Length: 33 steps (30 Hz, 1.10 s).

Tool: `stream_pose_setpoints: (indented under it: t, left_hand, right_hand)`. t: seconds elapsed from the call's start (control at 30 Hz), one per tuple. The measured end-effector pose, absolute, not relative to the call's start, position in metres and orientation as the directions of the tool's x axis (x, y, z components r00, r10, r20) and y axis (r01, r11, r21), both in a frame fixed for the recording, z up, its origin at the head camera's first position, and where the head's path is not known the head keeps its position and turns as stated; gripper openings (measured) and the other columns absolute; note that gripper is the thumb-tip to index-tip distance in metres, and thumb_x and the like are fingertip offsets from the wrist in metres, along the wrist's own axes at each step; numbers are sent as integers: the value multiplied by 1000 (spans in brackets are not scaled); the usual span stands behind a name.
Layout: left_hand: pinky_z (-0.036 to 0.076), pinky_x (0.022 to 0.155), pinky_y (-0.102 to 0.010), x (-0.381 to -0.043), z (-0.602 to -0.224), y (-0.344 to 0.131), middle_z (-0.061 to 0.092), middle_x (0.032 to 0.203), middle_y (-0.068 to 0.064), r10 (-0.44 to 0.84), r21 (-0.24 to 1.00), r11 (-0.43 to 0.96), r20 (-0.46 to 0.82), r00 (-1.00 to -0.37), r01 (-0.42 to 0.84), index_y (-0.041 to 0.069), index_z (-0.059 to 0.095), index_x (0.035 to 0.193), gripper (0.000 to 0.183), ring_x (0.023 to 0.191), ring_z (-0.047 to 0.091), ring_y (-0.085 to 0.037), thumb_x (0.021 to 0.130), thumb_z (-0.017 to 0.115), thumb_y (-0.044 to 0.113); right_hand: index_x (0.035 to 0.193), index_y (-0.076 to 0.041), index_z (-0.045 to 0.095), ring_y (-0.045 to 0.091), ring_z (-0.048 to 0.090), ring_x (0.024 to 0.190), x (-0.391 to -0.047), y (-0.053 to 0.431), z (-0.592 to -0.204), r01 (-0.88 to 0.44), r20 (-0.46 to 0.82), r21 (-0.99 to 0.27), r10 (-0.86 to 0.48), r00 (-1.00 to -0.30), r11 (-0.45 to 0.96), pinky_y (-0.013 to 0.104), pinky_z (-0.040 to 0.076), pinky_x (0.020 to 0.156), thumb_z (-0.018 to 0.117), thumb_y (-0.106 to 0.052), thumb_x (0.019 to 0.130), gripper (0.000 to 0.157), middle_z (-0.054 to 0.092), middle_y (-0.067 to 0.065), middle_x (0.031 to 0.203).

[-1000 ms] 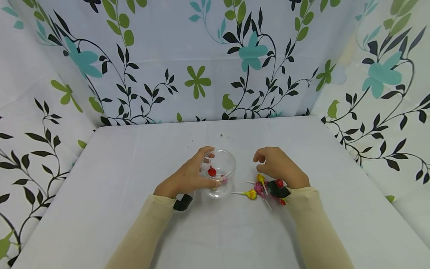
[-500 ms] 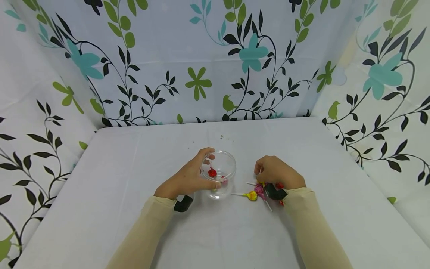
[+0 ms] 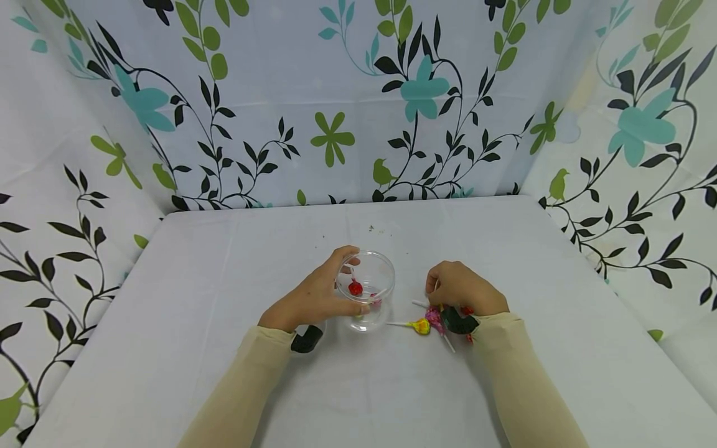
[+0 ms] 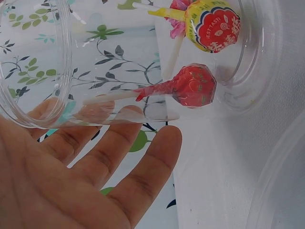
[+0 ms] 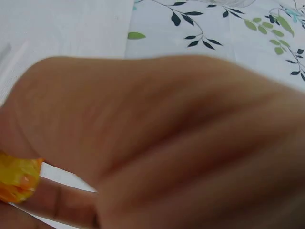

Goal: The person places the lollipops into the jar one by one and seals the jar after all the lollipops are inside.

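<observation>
The clear jar [image 3: 386, 274], a red lollipop [image 4: 194, 86] and a yellow-and-red lollipop [image 4: 214, 26] inside it, is held by the left hand [image 3: 313, 295] — its grip wrapped round the wall. A yellow-orange candy [image 5: 19, 177] is pinched in the right hand's [image 3: 465, 287] grip, beside loose lollipops [image 3: 434, 317] strewn near the jar on the white table [image 3: 358, 392].

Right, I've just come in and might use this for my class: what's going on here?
A person holds a clear jar in the left hand; in it are a red lollipop, a yellow-and-red lollipop and a pink one. The right hand pinches a yellow-orange wrapped lollipop. More lollipops lie bunched on the white table by that hand, some partly hidden from the head camera.
</observation>
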<state>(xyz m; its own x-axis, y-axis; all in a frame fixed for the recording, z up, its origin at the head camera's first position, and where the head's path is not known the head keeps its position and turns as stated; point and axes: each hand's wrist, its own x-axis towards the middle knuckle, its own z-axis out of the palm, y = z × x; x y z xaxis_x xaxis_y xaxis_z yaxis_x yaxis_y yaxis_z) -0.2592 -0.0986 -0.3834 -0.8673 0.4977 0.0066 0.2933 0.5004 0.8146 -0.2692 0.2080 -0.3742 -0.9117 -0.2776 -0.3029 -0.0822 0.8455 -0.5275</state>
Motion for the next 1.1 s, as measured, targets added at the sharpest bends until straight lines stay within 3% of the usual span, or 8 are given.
stream_pose_setpoints:
  t: [0.4,0.6,0.77,0.93,1.1]
  left_hand:
    - [47,109,-53,-259,-384,-99,47,152,11,500,814,498,12,-866,299,33,29,158,102,141,45,-18,78,92,38]
    - [47,109,-54,-259,-383,-100,47,155,5,507,817,488,21,-862,307,30,28,159,104,143,45,-21,78,93,37]
    - [48,109,-53,-259,-383,-99,47,152,11,500,815,495,14,-866,299,33,29,159,103,142,45,-20,78,92,38]
    - [48,109,-53,-259,-383,-99,47,152,12,499,814,500,11,-867,298,32,29,159,103,142,45,-19,78,92,38]
    - [47,110,-55,-258,-381,-100,47,156,3,507,813,497,12,-862,304,25,27,161,106,143,44,-21,78,92,37]
  right_hand:
    - [96,-9,71,21,58,72,-273,207,-373,-144,-185,-502,-268,-945,853,30,50,60,75,-10,85,12,67,9,94]
    - [97,-9,73,24,59,82,-271,205,-369,-218,-79,-477,-289,-954,852,36,53,72,74,-11,87,11,68,7,94]
    - [98,-9,74,26,59,89,-269,202,-363,-246,-22,-472,-291,-957,846,39,54,79,75,-11,87,11,67,6,94]
    - [102,-6,75,25,58,89,-266,200,-357,-256,10,-481,-287,-958,838,36,53,76,75,-10,87,16,67,6,95]
    - [101,-5,75,24,57,84,-263,197,-351,-288,66,-487,-294,-953,825,34,52,71,73,-9,86,16,66,6,93]
